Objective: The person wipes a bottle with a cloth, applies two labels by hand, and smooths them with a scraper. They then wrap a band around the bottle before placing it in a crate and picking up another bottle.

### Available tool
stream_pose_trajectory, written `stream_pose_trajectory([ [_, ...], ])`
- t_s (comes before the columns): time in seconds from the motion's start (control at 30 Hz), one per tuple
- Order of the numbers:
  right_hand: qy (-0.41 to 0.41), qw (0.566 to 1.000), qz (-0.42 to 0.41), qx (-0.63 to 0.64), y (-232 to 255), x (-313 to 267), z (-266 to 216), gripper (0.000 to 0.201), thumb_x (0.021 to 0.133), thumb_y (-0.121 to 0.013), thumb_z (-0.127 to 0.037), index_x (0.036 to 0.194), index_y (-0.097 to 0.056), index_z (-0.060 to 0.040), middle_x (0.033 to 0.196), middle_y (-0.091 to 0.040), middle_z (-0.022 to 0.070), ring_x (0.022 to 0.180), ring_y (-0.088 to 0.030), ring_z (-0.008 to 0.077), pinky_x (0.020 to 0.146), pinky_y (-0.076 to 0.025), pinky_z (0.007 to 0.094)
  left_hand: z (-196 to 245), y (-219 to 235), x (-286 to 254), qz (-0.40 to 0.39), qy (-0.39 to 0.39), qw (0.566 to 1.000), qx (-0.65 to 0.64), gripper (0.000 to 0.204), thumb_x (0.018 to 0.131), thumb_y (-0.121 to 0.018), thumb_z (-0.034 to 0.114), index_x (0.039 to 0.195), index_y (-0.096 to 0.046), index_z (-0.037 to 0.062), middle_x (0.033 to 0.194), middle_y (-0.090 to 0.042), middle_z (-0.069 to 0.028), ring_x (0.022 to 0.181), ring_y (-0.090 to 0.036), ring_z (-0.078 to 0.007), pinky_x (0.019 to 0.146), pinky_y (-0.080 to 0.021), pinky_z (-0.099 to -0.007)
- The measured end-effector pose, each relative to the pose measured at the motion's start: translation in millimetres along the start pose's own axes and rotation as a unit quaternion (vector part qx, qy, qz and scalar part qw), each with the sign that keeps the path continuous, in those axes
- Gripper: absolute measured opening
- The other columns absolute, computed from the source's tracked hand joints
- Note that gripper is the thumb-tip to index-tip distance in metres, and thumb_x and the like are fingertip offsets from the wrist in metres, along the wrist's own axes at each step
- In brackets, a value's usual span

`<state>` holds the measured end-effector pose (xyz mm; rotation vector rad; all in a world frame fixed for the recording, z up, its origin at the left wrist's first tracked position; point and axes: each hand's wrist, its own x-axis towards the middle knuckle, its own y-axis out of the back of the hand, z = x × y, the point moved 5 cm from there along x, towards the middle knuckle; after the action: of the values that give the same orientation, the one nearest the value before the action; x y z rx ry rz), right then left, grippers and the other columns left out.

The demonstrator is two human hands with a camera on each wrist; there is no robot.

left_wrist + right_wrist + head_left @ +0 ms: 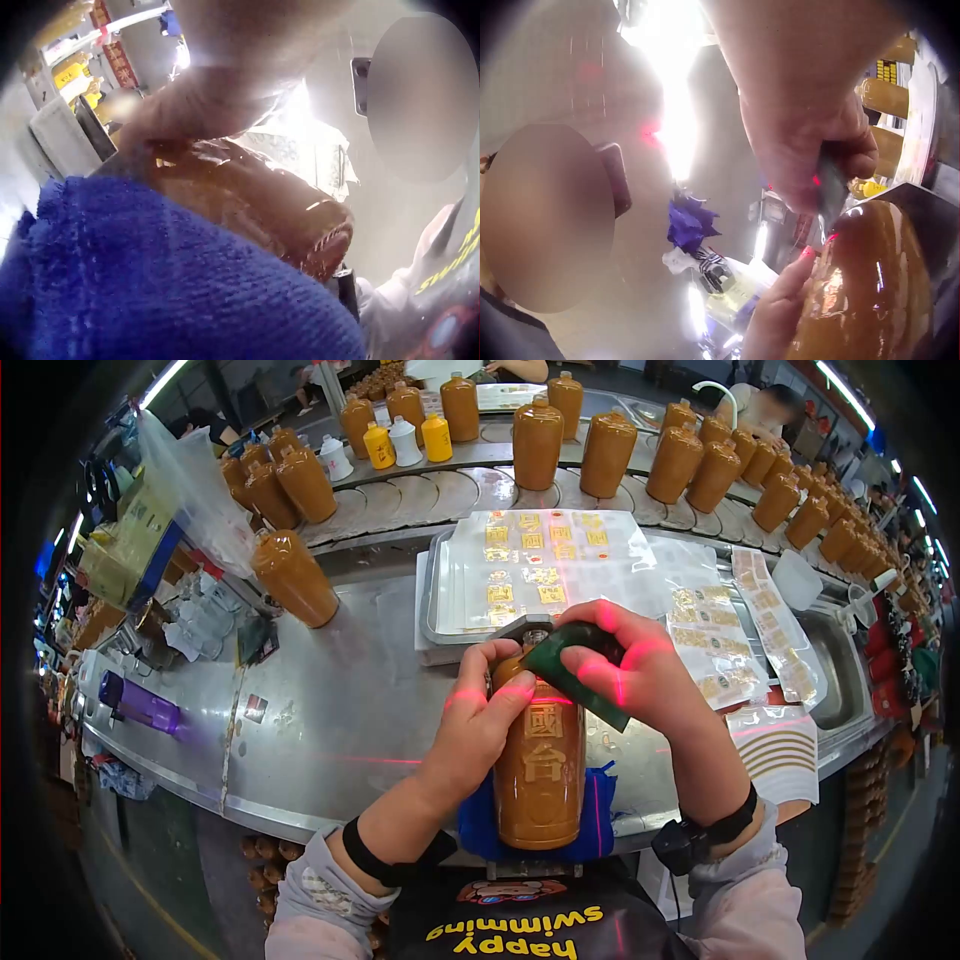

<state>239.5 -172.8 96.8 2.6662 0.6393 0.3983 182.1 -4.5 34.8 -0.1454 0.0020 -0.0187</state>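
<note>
A glazed brown bottle (540, 800) with raised gold characters lies on a blue towel (598, 815), its neck at a dark metal rest (522, 624). My left hand (475, 715) grips the bottle's shoulder, thumb across the front. Pinched between thumb and fingers of my right hand (650, 670) is a dark green flat piece (565, 675), its edge at the shoulder beside the left thumb. In the right wrist view that piece (830, 184) points down at the glossy bottle (862, 292). Towel (187, 285) and bottle side (247, 187) fill much of the left wrist view.
Behind the bottle, a tray (436, 585) holds sheets of gold labels (545, 560). More label strips (775, 610) lie right, by a sink (845, 685). Brown bottles (537, 445) line the conveyor. A single bottle (295, 580) and a purple bottle (140, 703) stand left.
</note>
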Motion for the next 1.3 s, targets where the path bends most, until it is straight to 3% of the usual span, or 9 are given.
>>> stream_pose_trajectory([
  [0.07,-0.037,0.996,0.086,-0.004,8,0,6,0.027,0.086,-0.066,-0.006,0.114,-0.062,-0.0043,0.095,-0.066,0.0034,0.088,-0.062,0.0097,0.08,-0.052,0.0261,1,1,2,-0.001,0.01,1.0,0.005,0.048,0.095,-0.062,0.026,0.13,-0.044,-0.0022,0.123,-0.053,-0.0141,0.114,-0.049,-0.0181,0.098,-0.04,-0.031],
  [0.17,-0.061,0.995,0.066,0.052,11,-4,5,0.026,0.088,-0.066,-0.008,0.113,-0.062,-0.0032,0.095,-0.066,0.0022,0.087,-0.061,0.0081,0.078,-0.051,0.024,3,2,0,0.018,-0.004,0.999,0.031,0.049,0.094,-0.061,0.023,0.132,-0.043,-0.0022,0.126,-0.052,-0.016,0.117,-0.049,-0.0218,0.1,-0.04,-0.034],
  [0.27,-0.075,0.986,0.1,0.107,10,-12,15,0.024,0.088,-0.066,-0.009,0.111,-0.062,-0.0022,0.095,-0.066,0.0027,0.084,-0.061,0.008,0.074,-0.051,0.0235,37,1,-15,0.036,-0.256,0.935,0.244,0.048,0.093,-0.06,0.019,0.134,-0.047,-0.0015,0.127,-0.054,-0.0194,0.118,-0.051,-0.0294,0.102,-0.04,-0.0388],
  [0.37,-0.102,0.97,0.108,0.194,11,-21,26,0.023,0.087,-0.066,-0.009,0.108,-0.063,-0.0012,0.092,-0.067,0.0047,0.082,-0.061,0.0091,0.074,-0.051,0.0249,59,-10,-25,-0.087,-0.347,0.841,0.405,0.046,0.092,-0.059,0.015,0.135,-0.052,0.0005,0.127,-0.055,-0.0216,0.12,-0.05,-0.0359,0.103,-0.039,-0.0424],
  [0.5,-0.11,0.969,0.071,0.208,4,-18,29,0.021,0.089,-0.066,-0.009,0.107,-0.063,-0.0006,0.091,-0.067,0.0043,0.078,-0.061,0.0081,0.071,-0.051,0.0241,46,0,-11,-0.033,-0.299,0.897,0.323,0.043,0.094,-0.056,0.012,0.136,-0.053,0.0012,0.125,-0.058,-0.0197,0.12,-0.051,-0.034,0.103,-0.04,-0.0397],
  [0.6,-0.09,0.974,0.146,0.151,11,-17,22,0.022,0.09,-0.066,-0.009,0.109,-0.062,-0.0016,0.091,-0.066,0.0035,0.077,-0.061,0.0075,0.069,-0.051,0.0235,22,8,1,-0.009,-0.151,0.985,0.08,0.044,0.095,-0.055,0.012,0.138,-0.051,0.001,0.126,-0.058,-0.0175,0.119,-0.052,-0.0273,0.102,-0.041,-0.037],
  [0.73,-0.095,0.947,0.133,0.275,3,-29,33,0.023,0.09,-0.066,-0.009,0.111,-0.061,-0.0014,0.092,-0.066,0.0032,0.078,-0.061,0.0073,0.07,-0.051,0.0233,24,-3,7,-0.042,-0.025,0.999,-0.003,0.036,0.097,-0.053,0.012,0.13,-0.05,-0.0003,0.12,-0.057,-0.008,0.112,-0.053,-0.0133,0.099,-0.042,-0.0273],
  [0.83,-0.11,0.939,0.132,0.298,-4,-39,41,0.024,0.09,-0.065,-0.009,0.112,-0.06,0.0,0.095,-0.066,0.0037,0.081,-0.061,0.0074,0.072,-0.051,0.0232,11,-1,13,-0.035,-0.04,0.997,0.056,0.029,0.095,-0.057,0.014,0.121,-0.053,0.0018,0.112,-0.057,-0.006,0.105,-0.054,-0.011,0.095,-0.043,-0.0257],
  [1.3,-0.076,0.992,0.021,0.103,19,-18,17,0.027,0.085,-0.066,-0.008,0.111,-0.065,-0.0014,0.094,-0.069,0.0045,0.085,-0.063,0.0091,0.076,-0.053,0.0265,1,-2,17,-0.009,0.005,1.0,-0.03,0.025,0.095,-0.057,0.015,0.117,-0.053,0.0034,0.108,-0.058,-0.0053,0.101,-0.055,-0.0111,0.091,-0.045,-0.0261],
])
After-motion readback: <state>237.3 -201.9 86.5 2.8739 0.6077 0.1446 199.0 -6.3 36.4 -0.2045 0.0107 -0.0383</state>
